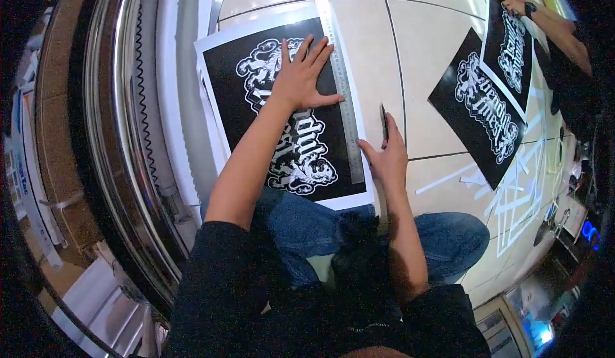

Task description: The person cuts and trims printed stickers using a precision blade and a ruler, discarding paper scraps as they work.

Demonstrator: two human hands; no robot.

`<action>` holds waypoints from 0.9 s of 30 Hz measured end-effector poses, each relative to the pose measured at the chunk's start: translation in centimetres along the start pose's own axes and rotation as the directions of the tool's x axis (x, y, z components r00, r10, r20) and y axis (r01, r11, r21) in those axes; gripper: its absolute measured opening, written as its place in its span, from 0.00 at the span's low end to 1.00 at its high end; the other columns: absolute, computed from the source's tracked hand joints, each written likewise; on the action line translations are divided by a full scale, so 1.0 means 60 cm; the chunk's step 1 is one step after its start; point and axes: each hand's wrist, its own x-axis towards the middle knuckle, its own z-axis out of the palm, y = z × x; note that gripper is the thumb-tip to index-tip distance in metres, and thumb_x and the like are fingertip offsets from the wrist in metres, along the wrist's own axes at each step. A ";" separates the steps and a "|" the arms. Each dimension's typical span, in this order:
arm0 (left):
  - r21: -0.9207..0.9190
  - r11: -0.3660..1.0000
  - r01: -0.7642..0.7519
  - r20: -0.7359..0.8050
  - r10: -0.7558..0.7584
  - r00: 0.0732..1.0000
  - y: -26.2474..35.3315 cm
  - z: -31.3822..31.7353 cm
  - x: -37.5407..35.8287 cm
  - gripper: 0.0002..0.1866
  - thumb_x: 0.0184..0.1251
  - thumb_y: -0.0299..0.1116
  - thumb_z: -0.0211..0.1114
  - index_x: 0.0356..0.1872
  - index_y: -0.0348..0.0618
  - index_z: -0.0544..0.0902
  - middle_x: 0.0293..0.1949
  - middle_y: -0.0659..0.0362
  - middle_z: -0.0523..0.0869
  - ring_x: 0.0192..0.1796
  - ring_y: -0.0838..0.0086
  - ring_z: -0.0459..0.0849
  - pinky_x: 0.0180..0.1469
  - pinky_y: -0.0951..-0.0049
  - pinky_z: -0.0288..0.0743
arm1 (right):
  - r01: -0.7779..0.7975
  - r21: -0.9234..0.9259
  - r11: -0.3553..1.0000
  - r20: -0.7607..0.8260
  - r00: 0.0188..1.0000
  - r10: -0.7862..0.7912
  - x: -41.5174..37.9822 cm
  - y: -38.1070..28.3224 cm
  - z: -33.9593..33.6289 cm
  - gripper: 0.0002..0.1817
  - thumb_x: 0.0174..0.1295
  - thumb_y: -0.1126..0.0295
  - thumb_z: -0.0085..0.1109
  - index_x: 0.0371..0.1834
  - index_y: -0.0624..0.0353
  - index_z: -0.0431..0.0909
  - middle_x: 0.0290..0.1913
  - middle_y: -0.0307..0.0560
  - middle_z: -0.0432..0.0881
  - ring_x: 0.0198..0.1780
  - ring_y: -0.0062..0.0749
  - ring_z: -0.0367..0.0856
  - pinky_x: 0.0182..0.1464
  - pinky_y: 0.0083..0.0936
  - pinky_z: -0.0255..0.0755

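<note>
My left hand [302,76] lies flat with fingers spread on a black poster with white ornate lettering [256,111], touching a long metal ruler [343,95] that runs along the poster's right side. My right hand [384,156] grips a dark cutter [384,124] whose tip sits on the floor just right of the ruler. I sit on the tiled floor with my jeans-clad legs folded beneath the poster.
Two more black printed posters [477,111] lie on the floor at the right. Another person's hand with a wristwatch [516,2] rests on the far one. White paper strips [512,191] are scattered at lower right. A curved metal-edged structure [122,133] stands at the left.
</note>
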 end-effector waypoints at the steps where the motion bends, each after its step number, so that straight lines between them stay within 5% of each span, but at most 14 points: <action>1: -0.001 1.000 -0.004 0.003 0.004 1.000 -0.002 0.000 0.002 0.63 0.47 0.83 0.57 0.78 0.45 0.59 0.79 0.56 0.58 0.82 0.58 0.50 0.76 0.26 0.30 | 0.035 -0.046 0.998 0.019 0.999 -0.035 0.002 0.002 0.003 0.51 0.50 0.55 0.79 0.77 0.53 0.61 0.46 0.54 0.81 0.41 0.45 0.82 0.46 0.39 0.77; 7: -0.026 1.000 0.009 0.035 -0.008 0.999 -0.007 -0.001 -0.001 0.64 0.46 0.75 0.65 0.78 0.40 0.55 0.80 0.49 0.54 0.83 0.58 0.48 0.77 0.31 0.28 | 0.066 -0.028 0.997 0.026 0.998 -0.065 0.003 0.001 0.005 0.50 0.51 0.61 0.78 0.77 0.53 0.61 0.45 0.53 0.81 0.38 0.43 0.80 0.44 0.37 0.77; 16: 0.059 0.998 0.034 0.096 -0.039 0.995 -0.004 0.002 0.006 0.67 0.47 0.83 0.57 0.80 0.41 0.51 0.81 0.53 0.52 0.83 0.61 0.47 0.78 0.31 0.29 | -0.104 0.099 0.990 0.095 0.991 0.094 0.016 0.003 -0.017 0.45 0.51 0.67 0.78 0.75 0.56 0.66 0.34 0.50 0.78 0.32 0.35 0.73 0.38 0.32 0.73; 27: 0.075 0.997 0.005 0.044 -0.008 0.999 -0.004 0.002 0.006 0.65 0.53 0.84 0.49 0.80 0.37 0.52 0.81 0.52 0.52 0.83 0.59 0.47 0.77 0.30 0.29 | 0.020 -0.114 0.993 -0.005 1.000 -0.021 -0.003 -0.006 0.011 0.51 0.49 0.51 0.78 0.76 0.52 0.61 0.48 0.54 0.80 0.49 0.53 0.83 0.47 0.43 0.79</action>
